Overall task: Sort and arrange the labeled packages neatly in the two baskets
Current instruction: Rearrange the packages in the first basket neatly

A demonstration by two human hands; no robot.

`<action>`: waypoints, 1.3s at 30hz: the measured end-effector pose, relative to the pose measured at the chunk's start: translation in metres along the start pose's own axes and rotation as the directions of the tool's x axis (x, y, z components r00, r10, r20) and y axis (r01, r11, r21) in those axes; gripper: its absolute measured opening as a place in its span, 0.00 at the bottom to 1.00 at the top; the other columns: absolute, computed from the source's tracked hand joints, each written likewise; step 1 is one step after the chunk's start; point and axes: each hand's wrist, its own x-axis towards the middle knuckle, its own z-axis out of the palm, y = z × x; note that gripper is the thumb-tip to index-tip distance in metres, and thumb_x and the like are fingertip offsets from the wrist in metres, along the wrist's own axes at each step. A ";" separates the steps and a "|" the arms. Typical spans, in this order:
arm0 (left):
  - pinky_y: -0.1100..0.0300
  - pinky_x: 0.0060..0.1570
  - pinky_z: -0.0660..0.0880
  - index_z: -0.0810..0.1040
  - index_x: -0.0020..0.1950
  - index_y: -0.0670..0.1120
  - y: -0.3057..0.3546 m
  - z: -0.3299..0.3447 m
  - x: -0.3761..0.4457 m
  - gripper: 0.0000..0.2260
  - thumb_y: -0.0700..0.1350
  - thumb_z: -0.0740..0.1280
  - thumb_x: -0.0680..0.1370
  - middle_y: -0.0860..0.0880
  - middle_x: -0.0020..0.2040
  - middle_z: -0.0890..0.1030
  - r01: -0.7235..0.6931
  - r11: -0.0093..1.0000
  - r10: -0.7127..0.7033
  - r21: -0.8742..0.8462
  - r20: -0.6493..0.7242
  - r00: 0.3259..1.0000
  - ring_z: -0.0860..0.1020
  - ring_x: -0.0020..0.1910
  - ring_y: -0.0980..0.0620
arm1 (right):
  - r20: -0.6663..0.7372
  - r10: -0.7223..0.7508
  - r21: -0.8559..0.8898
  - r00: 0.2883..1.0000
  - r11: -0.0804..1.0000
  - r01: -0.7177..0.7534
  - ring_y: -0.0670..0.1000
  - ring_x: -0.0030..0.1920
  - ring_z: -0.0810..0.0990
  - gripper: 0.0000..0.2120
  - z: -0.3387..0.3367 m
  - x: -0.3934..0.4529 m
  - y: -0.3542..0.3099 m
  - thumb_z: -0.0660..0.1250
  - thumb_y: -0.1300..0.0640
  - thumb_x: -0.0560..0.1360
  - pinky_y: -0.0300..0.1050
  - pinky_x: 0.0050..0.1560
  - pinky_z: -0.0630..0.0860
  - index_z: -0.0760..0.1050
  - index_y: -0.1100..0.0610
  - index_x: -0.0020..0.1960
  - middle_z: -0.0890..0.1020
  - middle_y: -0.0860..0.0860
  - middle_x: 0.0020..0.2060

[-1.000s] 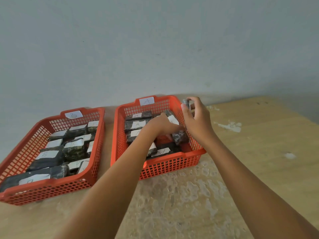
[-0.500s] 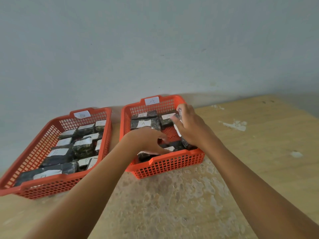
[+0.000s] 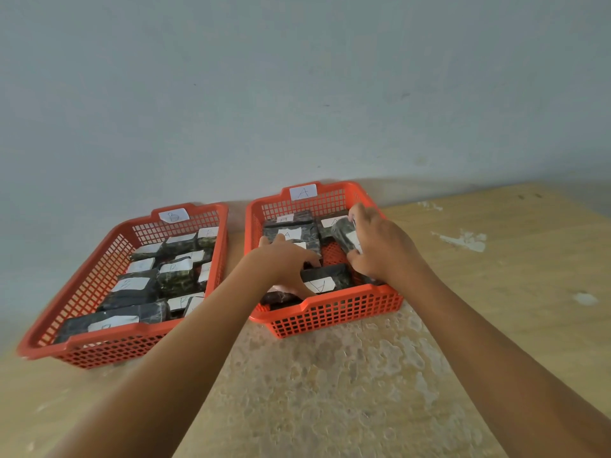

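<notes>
**Both hands inside the basket marked A**

Two red plastic mesh baskets stand side by side on a worn, pale wooden table [image 3: 496, 292] against a grey-blue wall [image 3: 297, 77]. The left red basket [image 3: 99, 352] carries a white paper tag [image 3: 174, 215] marked B and is filled with dark, plastic-wrapped packages [image 3: 175, 279] bearing white labels (several read B). The right red basket [image 3: 330, 317] has a white tag reading A [image 3: 303, 192].

The left hand [image 3: 286, 264] lies spread, palm down, over dark wrapped packages in the basket's near-left part, its thumb touching a package with an inverted A label [image 3: 325, 282]. The right hand [image 3: 380, 249] is curled around a dark wrapped package [image 3: 345, 236], tilted on end by the right wall. Bare red basket floor shows between the hands.
</notes>
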 end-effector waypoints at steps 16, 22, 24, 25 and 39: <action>0.52 0.64 0.74 0.63 0.79 0.62 -0.027 0.022 -0.030 0.37 0.63 0.73 0.73 0.54 0.70 0.73 -0.141 0.956 0.100 -0.259 -0.166 0.981 0.74 0.65 0.52 | 0.094 0.021 -0.200 0.995 0.980 -0.002 0.58 0.52 0.79 0.31 -0.003 -0.003 -0.001 0.69 0.38 0.66 0.57 0.71 0.65 0.64 0.53 0.61 0.80 0.52 0.49; 0.55 0.63 0.76 0.68 0.76 0.60 -0.030 0.040 -0.039 0.40 0.66 0.77 0.67 0.56 0.63 0.80 -0.226 0.811 -0.042 -0.539 -0.440 0.897 0.78 0.62 0.55 | -0.173 -0.010 0.047 0.985 0.999 0.018 0.54 0.36 0.74 0.13 -0.004 -0.003 -0.003 0.55 0.53 0.78 0.46 0.36 0.69 0.66 0.56 0.61 0.72 0.54 0.46; 0.55 0.62 0.75 0.66 0.76 0.62 -0.028 0.044 -0.041 0.43 0.70 0.76 0.64 0.58 0.61 0.79 -0.244 0.779 -0.091 -0.577 -0.489 0.867 0.78 0.61 0.55 | -0.146 0.000 0.129 0.989 0.991 0.019 0.49 0.30 0.70 0.15 -0.003 -0.001 0.000 0.54 0.55 0.81 0.38 0.28 0.62 0.63 0.56 0.67 0.72 0.57 0.51; 0.55 0.61 0.76 0.64 0.76 0.62 -0.027 0.045 -0.041 0.44 0.72 0.75 0.64 0.58 0.61 0.79 -0.240 0.784 -0.094 -0.572 -0.492 0.866 0.79 0.59 0.55 | -0.128 0.005 0.149 0.992 0.989 0.014 0.49 0.31 0.71 0.17 -0.002 0.000 0.003 0.54 0.56 0.83 0.37 0.28 0.62 0.61 0.56 0.71 0.72 0.59 0.55; 0.52 0.59 0.79 0.64 0.77 0.59 -0.024 0.041 -0.041 0.43 0.65 0.78 0.66 0.53 0.60 0.80 -0.174 0.841 -0.085 -0.513 -0.442 0.893 0.82 0.53 0.51 | 0.038 0.041 0.366 0.998 0.929 -0.052 0.51 0.55 0.80 0.21 -0.018 0.061 0.012 0.80 0.67 0.65 0.48 0.61 0.75 0.84 0.53 0.56 0.84 0.52 0.56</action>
